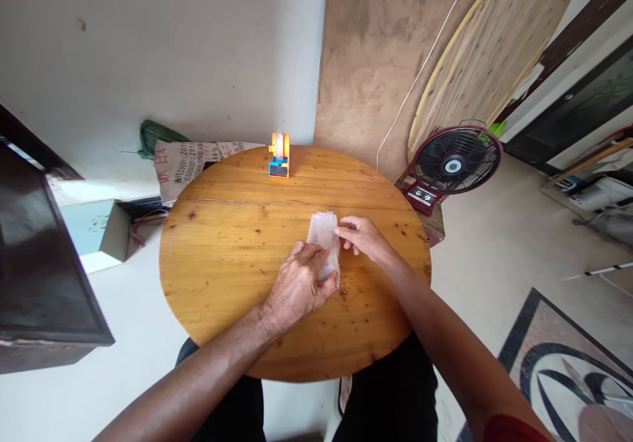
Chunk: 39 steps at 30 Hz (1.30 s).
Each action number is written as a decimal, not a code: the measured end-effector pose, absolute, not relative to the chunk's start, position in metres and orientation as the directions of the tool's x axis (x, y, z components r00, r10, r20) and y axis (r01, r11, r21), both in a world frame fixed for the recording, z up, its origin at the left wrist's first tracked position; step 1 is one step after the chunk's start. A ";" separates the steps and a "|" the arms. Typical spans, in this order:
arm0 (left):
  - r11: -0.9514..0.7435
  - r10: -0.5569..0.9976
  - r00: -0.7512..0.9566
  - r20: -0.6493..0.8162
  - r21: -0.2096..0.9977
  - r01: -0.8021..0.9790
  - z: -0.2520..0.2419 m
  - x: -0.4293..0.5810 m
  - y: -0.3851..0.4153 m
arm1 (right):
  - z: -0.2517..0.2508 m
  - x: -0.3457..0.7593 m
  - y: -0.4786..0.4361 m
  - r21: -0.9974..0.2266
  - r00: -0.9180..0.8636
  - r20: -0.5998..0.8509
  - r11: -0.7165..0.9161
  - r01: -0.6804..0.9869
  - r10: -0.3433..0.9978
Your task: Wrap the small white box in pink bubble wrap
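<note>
A folded strip of whitish, translucent bubble wrap (323, 229) lies lengthwise on the round wooden table (217, 257). My left hand (301, 280) is bent over its lower half, fingers on top and thumb at the near edge, gripping it and hiding part of it. At the upper right edge is my right hand (362, 236), its fingers apart and one fingertip touching the wrap. Whether anything is folded inside the wrap, I cannot tell. Beyond both hands, a tape dispenser (279, 155) in orange and blue stands near the table's far edge with a roll of clear tape on it.
Right of the table stands a dark red fan (452, 165). A large round wooden board (487, 53) leans against the wall behind it. Printed sacking (182, 168) and a pale box (93, 231) are at the left, near a dark cabinet (44, 251).
</note>
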<state>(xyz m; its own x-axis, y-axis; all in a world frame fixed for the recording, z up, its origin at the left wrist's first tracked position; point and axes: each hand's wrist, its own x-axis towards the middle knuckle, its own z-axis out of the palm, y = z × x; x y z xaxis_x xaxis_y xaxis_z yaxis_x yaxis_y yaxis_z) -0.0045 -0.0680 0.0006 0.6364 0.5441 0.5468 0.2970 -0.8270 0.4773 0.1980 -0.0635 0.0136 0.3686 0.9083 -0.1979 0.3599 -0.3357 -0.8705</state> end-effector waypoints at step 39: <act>-0.854 0.510 0.691 0.512 0.397 0.335 0.004 -0.009 -0.069 | -0.015 0.176 -0.032 -0.794 0.341 0.065 -0.158 0.587 0.938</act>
<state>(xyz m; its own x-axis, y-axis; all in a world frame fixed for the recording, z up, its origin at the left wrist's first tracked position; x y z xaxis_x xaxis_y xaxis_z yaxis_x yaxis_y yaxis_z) -0.0095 -0.0691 0.0037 0.6912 0.5098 0.5123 0.3355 -0.8542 0.3973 0.1759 -0.0316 -0.0145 0.3410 0.9378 0.0653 0.5872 -0.1582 -0.7938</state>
